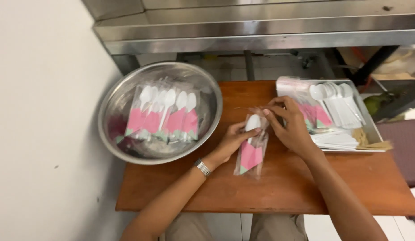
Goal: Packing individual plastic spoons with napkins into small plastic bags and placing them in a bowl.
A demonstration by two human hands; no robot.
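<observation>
My left hand (232, 140) grips the upper part of a clear plastic sleeve (252, 154) that holds a white plastic spoon (252, 123) and a folded pink napkin. My right hand (287, 122) pinches the sleeve's open top at the spoon's bowl, with a thin wooden toothpick (244, 108) at its fingertips. The sleeve's lower end rests on the small brown wooden table (283, 187). A metal watch is on my left wrist.
A large steel bowl (120, 100) at the left holds several finished spoon-and-napkin packs (165, 116). A tray (372, 131) at the right holds loose white spoons (337, 100), pink napkins and toothpicks. A steel counter edge (261, 33) runs behind; a white wall stands left.
</observation>
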